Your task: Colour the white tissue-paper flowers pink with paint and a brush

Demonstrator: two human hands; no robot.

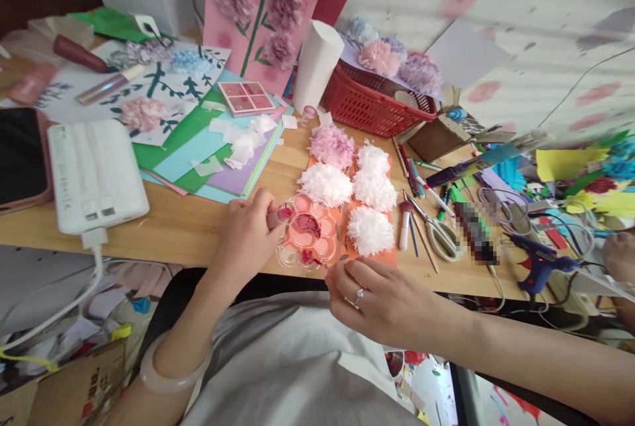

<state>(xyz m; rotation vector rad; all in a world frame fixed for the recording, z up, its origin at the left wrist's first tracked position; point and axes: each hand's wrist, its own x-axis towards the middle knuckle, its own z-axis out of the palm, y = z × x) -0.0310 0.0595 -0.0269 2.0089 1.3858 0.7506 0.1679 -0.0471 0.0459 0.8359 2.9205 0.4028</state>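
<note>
My left hand [251, 237] is closed around a small pinkish tube [278, 215] with a red end, at the left rim of a clear flower-shaped palette [331, 231]. Crumbly dark pink powder [307, 224] lies in the palette's middle. My right hand [364, 290], with a ring on it, pinches a thin applicator whose red tip [307, 256] is over the palette's front wells. Just behind and to the right, several white fluffy paper flowers [370, 231] and one pink flower [331, 145] rest on orange card [389, 258].
Coloured paper [171, 165] and a power bank [96, 174] lie left. Behind stand a white roll [317, 65] and a red basket [377, 105]. Scissors [441, 234], brushes and a blue glue gun [538, 264] lie right. Another person's hand [620, 257] shows at the right edge.
</note>
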